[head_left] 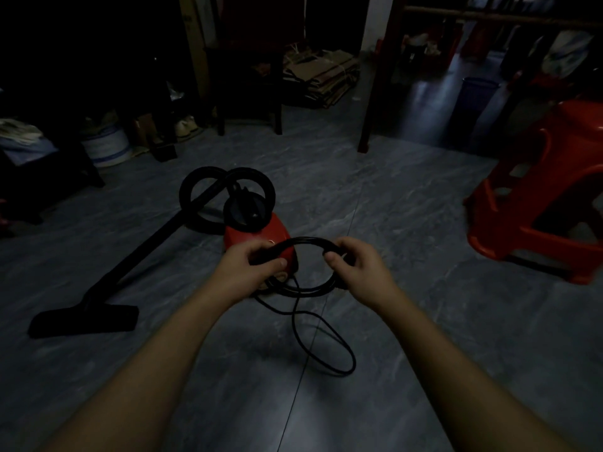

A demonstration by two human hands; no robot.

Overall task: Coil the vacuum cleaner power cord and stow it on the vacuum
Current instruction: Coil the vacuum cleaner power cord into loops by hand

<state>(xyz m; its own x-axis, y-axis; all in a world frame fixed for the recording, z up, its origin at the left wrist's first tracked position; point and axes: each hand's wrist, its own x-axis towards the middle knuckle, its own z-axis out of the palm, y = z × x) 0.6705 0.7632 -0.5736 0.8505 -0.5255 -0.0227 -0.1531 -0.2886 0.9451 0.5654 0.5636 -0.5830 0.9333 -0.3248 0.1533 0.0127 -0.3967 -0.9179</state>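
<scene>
One loose loop of power cord (pixel 306 239) lies on the floor (pixel 391 223), nearer than our hands. Our left hand (pixel 251 269) and right hand (pixel 355 269) grip opposite sides of its coil; just beyond them sits the red vacuum (pixel 257 233).

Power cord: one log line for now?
cord: part coiled, tail loose on floor | left hand: grips cord | right hand: grips cord | vacuum: cord not stowed

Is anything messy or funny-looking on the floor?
The left hand and right hand hold a coil of black cord by the red vacuum, but a loose loop of it lies sprawled on the floor underneath, not yet wound in. Nothing looks spilled or broken.
</scene>
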